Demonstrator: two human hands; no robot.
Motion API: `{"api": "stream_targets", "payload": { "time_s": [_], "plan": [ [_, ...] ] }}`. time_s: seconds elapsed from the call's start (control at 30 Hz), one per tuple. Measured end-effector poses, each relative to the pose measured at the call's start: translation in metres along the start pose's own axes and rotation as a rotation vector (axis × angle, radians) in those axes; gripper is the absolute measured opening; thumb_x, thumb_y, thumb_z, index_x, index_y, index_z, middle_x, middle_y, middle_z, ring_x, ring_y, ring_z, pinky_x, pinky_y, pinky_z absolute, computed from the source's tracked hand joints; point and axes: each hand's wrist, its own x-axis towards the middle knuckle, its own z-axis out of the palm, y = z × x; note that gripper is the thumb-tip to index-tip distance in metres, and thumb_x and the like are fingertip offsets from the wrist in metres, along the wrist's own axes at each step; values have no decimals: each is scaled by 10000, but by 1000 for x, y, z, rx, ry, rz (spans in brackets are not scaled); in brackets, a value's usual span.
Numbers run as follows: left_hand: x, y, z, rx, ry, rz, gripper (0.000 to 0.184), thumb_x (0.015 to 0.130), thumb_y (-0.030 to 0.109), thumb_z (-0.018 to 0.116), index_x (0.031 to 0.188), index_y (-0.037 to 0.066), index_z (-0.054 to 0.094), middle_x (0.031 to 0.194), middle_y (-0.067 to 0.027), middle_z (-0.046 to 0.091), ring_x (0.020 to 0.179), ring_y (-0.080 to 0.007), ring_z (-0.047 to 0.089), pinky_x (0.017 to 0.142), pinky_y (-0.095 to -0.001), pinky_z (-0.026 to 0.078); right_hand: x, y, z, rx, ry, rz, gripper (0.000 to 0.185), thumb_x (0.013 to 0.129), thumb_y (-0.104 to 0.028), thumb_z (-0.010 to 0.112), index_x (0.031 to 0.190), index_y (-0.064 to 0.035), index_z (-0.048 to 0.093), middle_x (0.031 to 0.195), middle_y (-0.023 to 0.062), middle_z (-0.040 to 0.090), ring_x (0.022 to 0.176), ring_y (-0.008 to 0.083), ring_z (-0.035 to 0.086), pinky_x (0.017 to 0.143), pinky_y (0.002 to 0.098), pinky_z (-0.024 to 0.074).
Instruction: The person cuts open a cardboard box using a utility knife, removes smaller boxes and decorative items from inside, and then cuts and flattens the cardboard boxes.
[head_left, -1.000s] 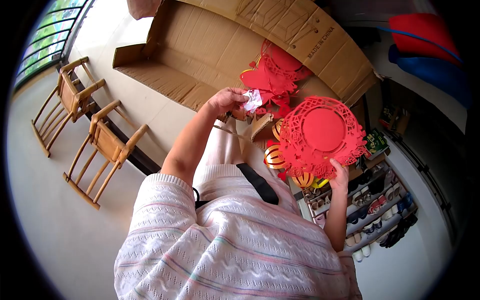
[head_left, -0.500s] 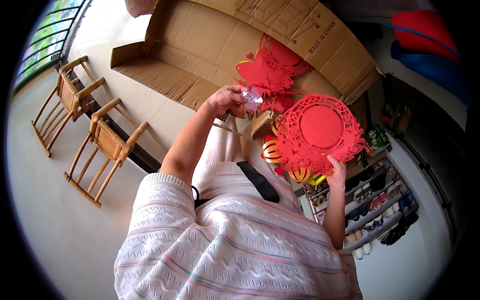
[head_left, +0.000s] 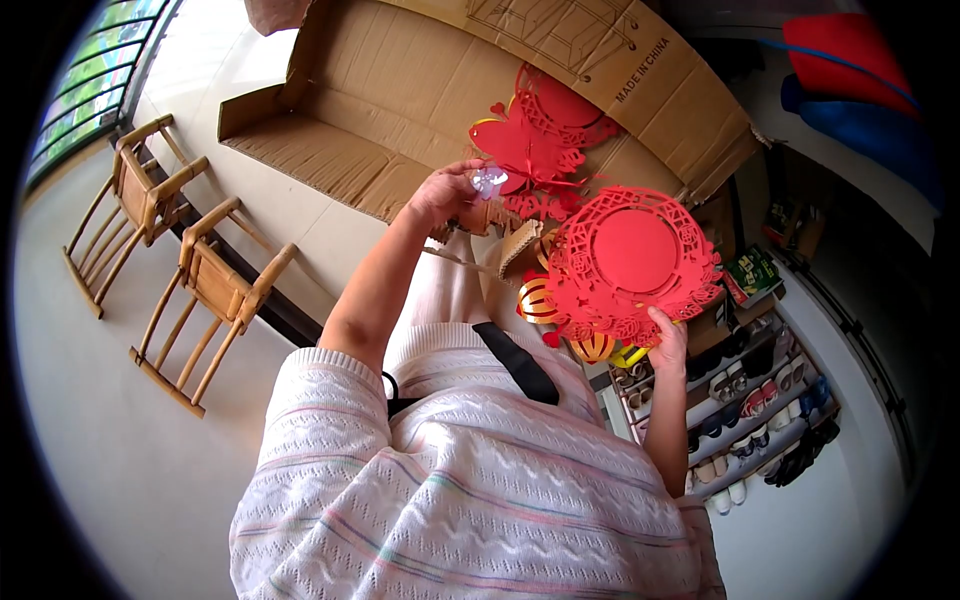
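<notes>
My left hand (head_left: 448,192) pinches a small clear plastic piece (head_left: 489,182) beside the cardboard box. Close to it, in the box, lie red cut-out decorations (head_left: 527,147) with a round red one (head_left: 568,105) behind them. My right hand (head_left: 668,341) grips the lower edge of a round red lace-cut decoration (head_left: 636,250), thumb on top; the fingers beneath are partly hidden. Gold-and-red striped lantern shapes (head_left: 537,300) show under its left and lower edge.
The open cardboard box (head_left: 385,75) spans the top. Two bamboo chairs (head_left: 215,275) stand at the left near a barred window (head_left: 95,85). A shoe rack (head_left: 750,420) with several shoes is at the lower right. Red and blue items (head_left: 850,60) sit at the upper right.
My right hand and the round red decoration have shifted slightly left. My left hand has moved slightly up and left, with the plastic piece still in its fingers.
</notes>
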Motion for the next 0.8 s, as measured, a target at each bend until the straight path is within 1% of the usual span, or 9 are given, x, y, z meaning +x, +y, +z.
{"api": "stream_targets", "payload": {
  "time_s": [0.1,0.2,0.3,0.4,0.43,0.57,0.67,0.7,0.8],
  "plan": [
    [-6,4,-4,-28,38,19,487,689,-87,467,1151,63,487,1057,-99,569,811,-190,562,695,-309,456,-3,-1,2,8,5,-4,494,723,69,611,1182,-52,476,1131,70,546,997,205,544,872,358,451],
    [-9,9,-8,-91,14,53,514,669,-89,453,1160,60,477,1033,-96,572,756,-187,552,649,-308,447,-4,-1,0,-8,21,-74,419,751,45,598,1150,-15,487,1086,109,573,961,241,582,833,388,485],
    [-16,21,0,-188,82,119,531,658,-93,443,1165,63,468,975,-90,573,699,-179,535,620,-303,440,-6,-9,-5,-7,22,-101,409,756,43,591,1148,-17,488,1089,100,571,972,236,574,845,383,477],
    [-6,23,-26,-250,43,165,539,656,-94,433,1170,68,463,922,-78,565,666,-173,522,614,-301,437,-11,-27,-3,-14,65,-149,454,726,62,613,1154,-25,490,1095,76,564,977,209,555,854,363,461],
    [-6,25,-28,-260,80,179,536,658,-91,428,1167,74,465,893,-74,562,644,-168,513,610,-296,438,-12,-32,-4,-10,86,-151,450,725,55,621,1150,-20,492,1093,78,564,970,207,558,853,359,462],
    [-11,32,-29,-258,144,229,524,671,-71,442,1169,87,468,815,-58,569,622,-160,522,617,-293,450,-16,-52,-2,-52,102,-227,450,728,51,626,1151,-19,492,1105,80,560,976,205,557,858,351,458],
    [-12,32,-29,-259,141,238,525,674,-62,449,1176,89,466,793,-51,568,623,-157,528,632,-300,459,-14,-56,-8,-63,74,-244,455,729,61,621,1157,-18,489,1117,81,556,981,204,554,865,349,452],
    [-13,33,-29,-285,125,242,495,690,-87,425,1159,69,456,839,-79,562,662,-178,537,592,-309,458,-14,-58,-9,-66,65,-251,458,729,66,618,1160,-20,488,1117,80,555,985,202,552,870,347,449],
    [-14,32,-29,-274,133,245,507,687,-88,424,1169,67,453,873,-82,574,692,-184,555,601,-309,462,-17,-62,-9,-82,61,-278,466,731,77,611,1168,-24,483,1122,78,552,999,195,545,883,340,438]
  ]
}}
